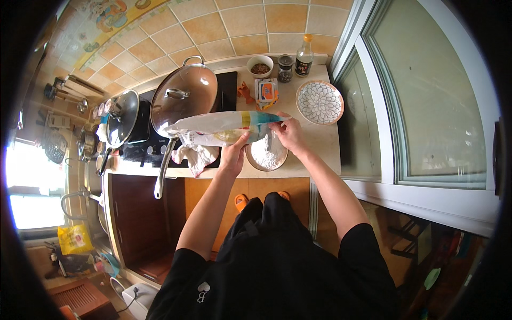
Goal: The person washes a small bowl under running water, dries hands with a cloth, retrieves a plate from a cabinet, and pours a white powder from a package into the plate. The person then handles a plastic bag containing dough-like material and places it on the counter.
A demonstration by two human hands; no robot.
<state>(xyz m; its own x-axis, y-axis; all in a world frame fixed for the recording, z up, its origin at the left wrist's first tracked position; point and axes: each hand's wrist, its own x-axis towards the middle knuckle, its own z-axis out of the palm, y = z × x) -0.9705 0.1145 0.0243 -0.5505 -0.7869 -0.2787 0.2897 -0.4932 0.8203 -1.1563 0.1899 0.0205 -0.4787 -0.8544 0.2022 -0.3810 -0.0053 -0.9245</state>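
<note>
A plastic flour bag (218, 126) lies tilted on its side in the air, its mouth towards the right, over a bowl (259, 164) that holds white powder (269, 154). My left hand (235, 155) grips the underside of the bag near its middle. My right hand (289, 134) pinches the bag's edge at the mouth, just above the bowl's right side. A patterned plate (319, 102) sits on the counter to the right of the bowl. A crumpled cloth (197, 157) lies to the left of my left hand, partly under the bag.
A lidded pan (185, 94) with a long metal handle and a second lidded pan (123, 119) stand on the cooktop. Along the back are a small bowl (260, 67), a grinder jar (285, 69), a glass bottle (304, 57) and an opened packet (267, 93). A sliding door (389, 120) borders the right.
</note>
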